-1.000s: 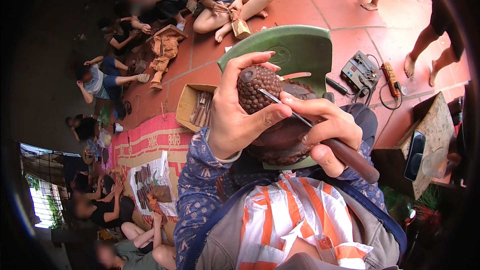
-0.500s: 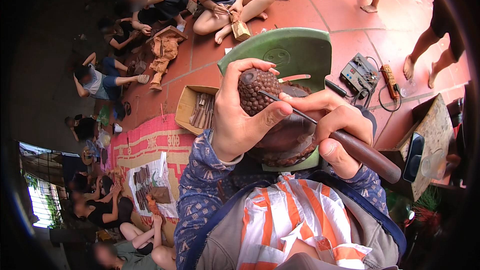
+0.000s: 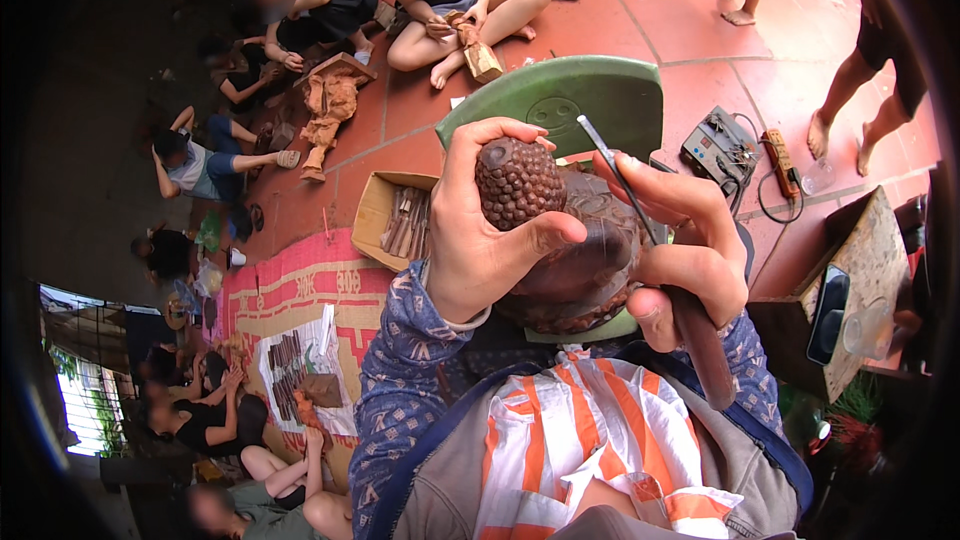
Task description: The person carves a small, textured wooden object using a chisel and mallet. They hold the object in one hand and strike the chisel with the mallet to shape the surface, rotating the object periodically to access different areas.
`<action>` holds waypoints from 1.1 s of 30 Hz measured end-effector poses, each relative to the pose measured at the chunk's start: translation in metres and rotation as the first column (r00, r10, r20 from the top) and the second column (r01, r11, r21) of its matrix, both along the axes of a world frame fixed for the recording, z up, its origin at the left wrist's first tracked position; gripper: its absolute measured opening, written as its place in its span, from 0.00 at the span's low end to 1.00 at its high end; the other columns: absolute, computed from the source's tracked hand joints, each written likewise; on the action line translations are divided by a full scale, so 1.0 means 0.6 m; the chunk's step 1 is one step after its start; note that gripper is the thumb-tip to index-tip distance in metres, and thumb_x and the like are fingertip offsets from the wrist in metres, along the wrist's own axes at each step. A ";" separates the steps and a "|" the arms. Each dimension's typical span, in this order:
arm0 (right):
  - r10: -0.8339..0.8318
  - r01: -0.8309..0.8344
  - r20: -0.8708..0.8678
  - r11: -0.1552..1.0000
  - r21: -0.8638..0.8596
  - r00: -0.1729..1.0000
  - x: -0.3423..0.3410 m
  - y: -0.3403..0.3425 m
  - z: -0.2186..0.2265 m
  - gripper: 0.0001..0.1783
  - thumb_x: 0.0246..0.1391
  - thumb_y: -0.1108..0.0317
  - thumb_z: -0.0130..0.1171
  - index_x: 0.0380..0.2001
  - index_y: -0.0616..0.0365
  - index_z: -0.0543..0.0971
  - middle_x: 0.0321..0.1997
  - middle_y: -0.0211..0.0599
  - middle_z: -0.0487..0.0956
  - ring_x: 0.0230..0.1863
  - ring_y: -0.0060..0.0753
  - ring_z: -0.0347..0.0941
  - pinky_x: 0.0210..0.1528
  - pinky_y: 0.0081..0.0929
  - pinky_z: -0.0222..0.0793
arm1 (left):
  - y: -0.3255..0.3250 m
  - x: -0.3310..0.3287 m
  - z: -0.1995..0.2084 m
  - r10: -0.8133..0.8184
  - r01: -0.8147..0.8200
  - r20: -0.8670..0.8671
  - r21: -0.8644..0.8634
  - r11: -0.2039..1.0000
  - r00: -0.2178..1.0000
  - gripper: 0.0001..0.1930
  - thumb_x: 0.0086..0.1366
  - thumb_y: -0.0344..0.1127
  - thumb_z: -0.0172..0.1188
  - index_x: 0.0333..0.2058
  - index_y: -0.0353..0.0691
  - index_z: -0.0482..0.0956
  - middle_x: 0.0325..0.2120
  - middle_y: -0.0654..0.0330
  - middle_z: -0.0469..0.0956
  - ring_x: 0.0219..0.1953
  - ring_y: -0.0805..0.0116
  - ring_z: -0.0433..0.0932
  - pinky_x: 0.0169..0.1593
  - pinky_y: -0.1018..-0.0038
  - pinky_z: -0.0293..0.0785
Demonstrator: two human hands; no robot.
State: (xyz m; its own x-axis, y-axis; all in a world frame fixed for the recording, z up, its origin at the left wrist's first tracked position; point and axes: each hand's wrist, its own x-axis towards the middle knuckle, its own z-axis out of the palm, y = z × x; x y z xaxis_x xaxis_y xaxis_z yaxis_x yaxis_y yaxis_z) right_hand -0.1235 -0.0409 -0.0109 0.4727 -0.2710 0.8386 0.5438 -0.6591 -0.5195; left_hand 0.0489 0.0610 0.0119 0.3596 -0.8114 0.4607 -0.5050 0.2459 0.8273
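My left hand (image 3: 490, 230) is wrapped round the knobbly, rounded head of a dark brown wood carving (image 3: 520, 185), its thumb stretched across the side. The carving's smoother lower part lies below and to the right of that hand, partly hidden by it. In my right hand (image 3: 690, 240) is a carving chisel (image 3: 705, 350) with a dark wooden handle and a thin steel shaft. The chisel's tip points up and to the left, apart from the carving. A green plastic chair (image 3: 560, 90) stands behind and under the piece.
A box of tools (image 3: 385, 250) sits left of the carving. Further left, several chisels lie on white paper (image 3: 340, 330) over a patterned mat. To the right are a control box (image 3: 720, 155), an orange power strip (image 3: 778, 160) and a wooden stand (image 3: 860, 290). Other people sit around with carvings.
My right hand has lifted the chisel's tip off the knobbly head and turned it more upright, with the handle swinging down and left. My left hand stays on the carving.
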 end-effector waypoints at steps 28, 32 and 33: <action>-0.192 0.163 -0.115 0.961 -0.221 0.975 0.006 0.060 0.030 0.16 0.39 0.65 0.70 0.24 0.63 0.73 0.49 0.67 0.72 0.50 0.67 0.75 0.49 0.50 0.75 | -0.003 0.011 -0.017 -0.201 0.194 -0.099 -0.080 0.978 0.974 0.40 0.50 0.53 0.72 0.52 0.35 0.62 0.46 0.54 0.72 0.45 0.70 0.75 0.51 0.74 0.74; -0.266 0.252 -0.048 0.949 -0.189 0.963 0.018 0.076 0.019 0.17 0.39 0.61 0.70 0.24 0.62 0.75 0.48 0.67 0.74 0.50 0.67 0.74 0.49 0.50 0.75 | -0.005 0.013 -0.016 -0.225 0.217 -0.110 -0.080 0.973 0.968 0.37 0.51 0.50 0.72 0.52 0.36 0.62 0.46 0.54 0.72 0.45 0.70 0.75 0.50 0.73 0.74; -0.242 0.238 -0.022 0.963 -0.127 0.970 0.020 0.078 0.015 0.18 0.41 0.59 0.70 0.25 0.61 0.75 0.49 0.67 0.73 0.50 0.67 0.75 0.49 0.49 0.75 | -0.006 0.012 -0.016 -0.224 0.215 -0.121 -0.080 0.973 0.967 0.38 0.50 0.51 0.72 0.52 0.36 0.62 0.45 0.54 0.72 0.45 0.69 0.75 0.50 0.73 0.74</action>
State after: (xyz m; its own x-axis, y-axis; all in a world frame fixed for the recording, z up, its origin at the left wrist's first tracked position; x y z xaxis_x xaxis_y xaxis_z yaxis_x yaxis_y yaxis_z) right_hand -0.1114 0.0057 -0.0017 0.4376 -0.2770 0.8554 0.3437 -0.8276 -0.4438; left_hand 0.0562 0.0573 0.0021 0.2357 -0.8468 0.4769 -0.3228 0.3947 0.8602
